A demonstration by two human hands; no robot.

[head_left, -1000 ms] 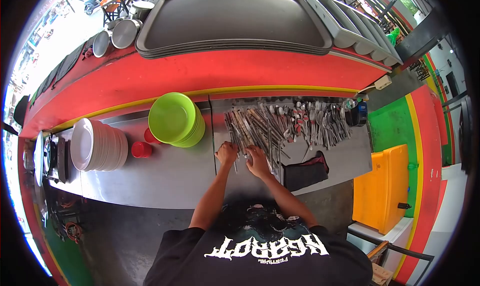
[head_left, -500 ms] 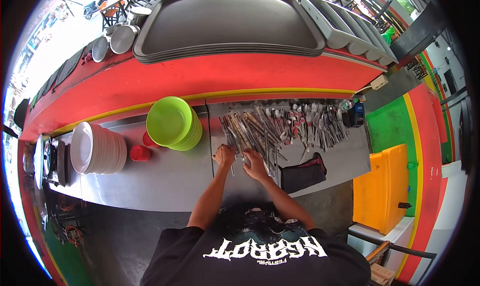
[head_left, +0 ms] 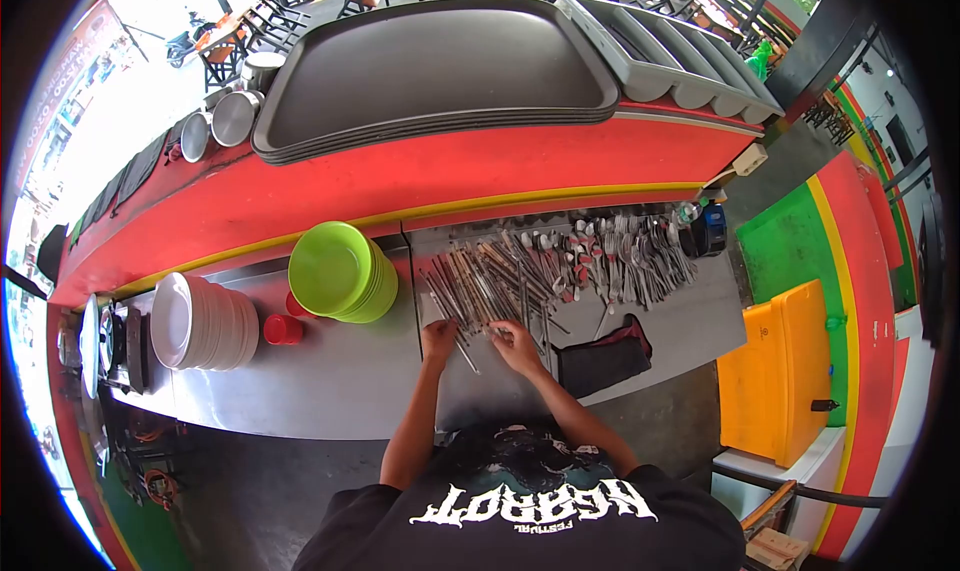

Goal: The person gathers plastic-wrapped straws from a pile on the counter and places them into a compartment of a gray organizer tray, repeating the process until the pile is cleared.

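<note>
A spread of chopsticks (head_left: 485, 276), dark, brown and silvery, lies on the steel counter before me. My left hand (head_left: 438, 343) is at the near left edge of this pile, fingers closed on a chopstick whose end juts toward me. At the near ends of the pile is my right hand (head_left: 516, 348), thumb and fingertips pinched together on chopsticks, as far as the small view shows. To the right of the chopsticks lie many spoons and forks (head_left: 640, 261), some with red handles. A dark cloth pouch (head_left: 603, 359) with red lining rests right of my right hand.
Green bowls (head_left: 335, 271), red cups (head_left: 283, 329) and a stack of pale plates (head_left: 205, 321) stand on the left. Beyond the red ledge (head_left: 440, 166) are stacked dark trays (head_left: 440, 61) and a grey cutlery holder (head_left: 670, 56). A yellow bin (head_left: 770, 371) stands at right.
Both hands have drawn slightly toward me, and their fingers have come closer together at the near chopstick ends. The camera view has tilted and shifted a little.
</note>
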